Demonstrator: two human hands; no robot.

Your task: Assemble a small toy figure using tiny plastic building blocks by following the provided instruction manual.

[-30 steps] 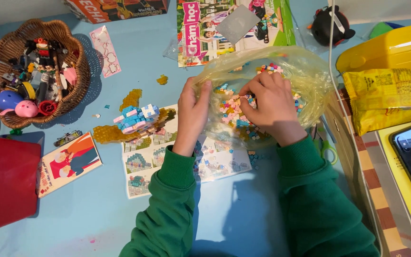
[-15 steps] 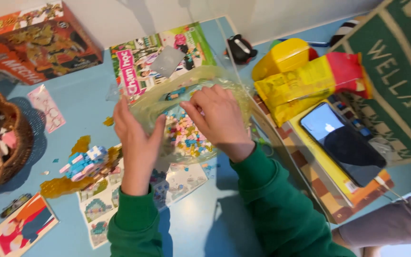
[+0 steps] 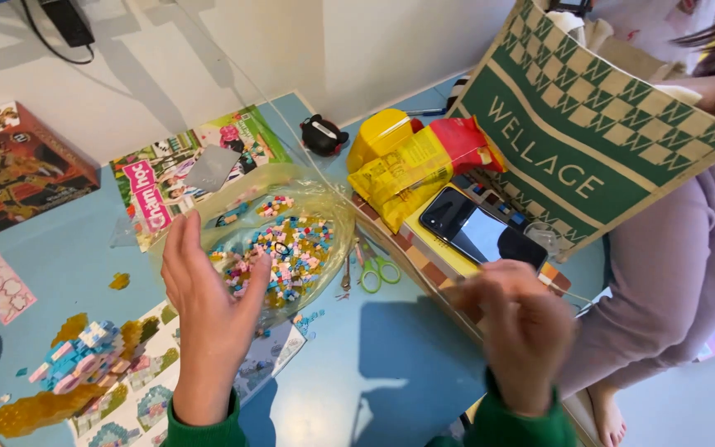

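Two hands, one bag (image 3: 324,207) of countless tiny bricks (uncountable), one phone (image 3: 482,234), one scissors (image 3: 378,269).

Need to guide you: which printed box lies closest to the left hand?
The colourful box just behind the clear bag of bricks, beyond the left hand. The dark red box lies farther off, at the table's far-left edge.

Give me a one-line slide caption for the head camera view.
Left hand rests against a clear bag of tiny colourful bricks on a blue table; right hand, blurred, hovers near a phone.
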